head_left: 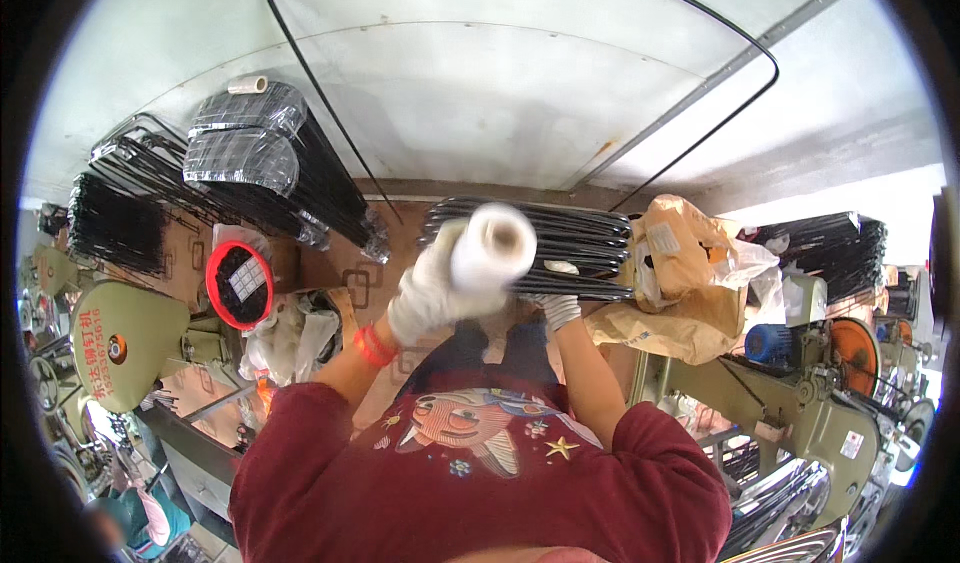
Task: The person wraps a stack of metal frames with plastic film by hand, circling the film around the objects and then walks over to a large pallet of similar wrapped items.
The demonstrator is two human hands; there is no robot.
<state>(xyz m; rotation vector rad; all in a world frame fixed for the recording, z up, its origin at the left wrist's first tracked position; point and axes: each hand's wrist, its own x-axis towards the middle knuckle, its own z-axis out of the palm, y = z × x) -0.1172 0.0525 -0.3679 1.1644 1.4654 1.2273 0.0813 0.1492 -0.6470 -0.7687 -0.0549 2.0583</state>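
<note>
left: bucket | behind: stack, roll on top | middle: rods | right: bags

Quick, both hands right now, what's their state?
Left hand: closed around a white cylindrical roll.
Right hand: touching stacked black metal frames; open or closed can't be told.

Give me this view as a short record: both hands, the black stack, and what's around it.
Left hand: gloved, grip around a white roll, blurred, end toward camera
Right hand: gloved, at the near side of the black stack; exact hold unclear
Black stack: bent rods, partly hidden by the roll
Left side: film-wrapped bundle, red-rimmed bucket
Right side: brown sacks
</note>
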